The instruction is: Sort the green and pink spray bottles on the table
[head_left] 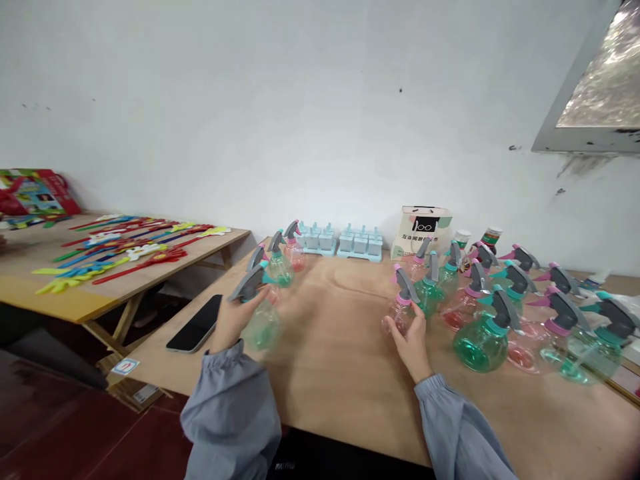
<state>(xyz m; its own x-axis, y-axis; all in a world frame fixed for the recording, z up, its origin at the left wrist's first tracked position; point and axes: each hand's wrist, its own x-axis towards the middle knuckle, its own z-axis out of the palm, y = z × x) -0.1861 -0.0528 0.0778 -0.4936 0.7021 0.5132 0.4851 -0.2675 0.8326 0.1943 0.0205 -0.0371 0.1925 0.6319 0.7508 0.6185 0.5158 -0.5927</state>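
Note:
At the left of the table, my left hand (240,313) is wrapped round the neck of a green spray bottle (263,327) with a grey and teal trigger head. Right behind it stand another green spray bottle (281,267) and a pink spray bottle (295,255), with one more pink-collared head partly hidden. My right hand (411,333) grips the round body of a clear pink spray bottle (397,313), whose head is grey and pink. Close to its right side is a group of several pink and green spray bottles, among them a green one (483,347) at the front.
A black phone (196,323) lies by the table's left edge. Pale blue popsicle moulds (360,243) and a printed paper bag (421,230) stand along the wall. Colourful plastic hand-shaped clappers (135,250) cover the table (30,257) at left.

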